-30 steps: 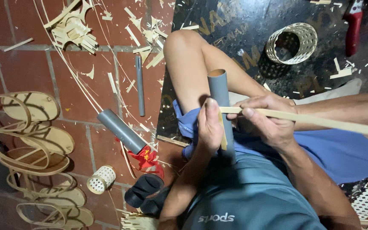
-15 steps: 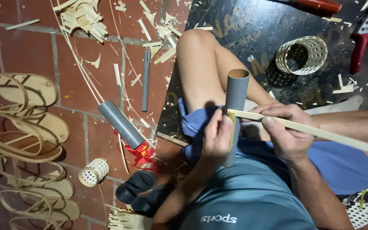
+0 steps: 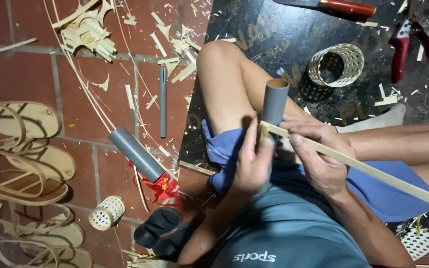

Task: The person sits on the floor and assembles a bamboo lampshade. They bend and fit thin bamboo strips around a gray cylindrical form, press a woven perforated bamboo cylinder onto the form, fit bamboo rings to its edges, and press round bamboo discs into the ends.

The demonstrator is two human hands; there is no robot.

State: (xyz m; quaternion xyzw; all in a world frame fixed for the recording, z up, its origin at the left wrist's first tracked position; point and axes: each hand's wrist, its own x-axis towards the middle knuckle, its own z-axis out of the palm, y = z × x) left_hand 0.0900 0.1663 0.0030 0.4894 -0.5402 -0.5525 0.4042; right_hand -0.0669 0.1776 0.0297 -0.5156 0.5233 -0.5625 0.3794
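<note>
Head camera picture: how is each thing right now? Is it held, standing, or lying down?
grey pipe: upright, gripped by the left hand
bamboo strip: held by the right hand, its end against the pipe
second grey pipe: lying on the brick floor
thin grey rod: lying flat
woven ring: on its side on the dark board
red pliers: lying, handles spread

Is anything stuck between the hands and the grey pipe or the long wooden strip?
Nothing visible is. The left hand wraps right around the grey pipe, and the right hand presses the bamboo strip against it. The strip's end touches the pipe beside the left thumb. Both hands are directly on what they hold.
</note>
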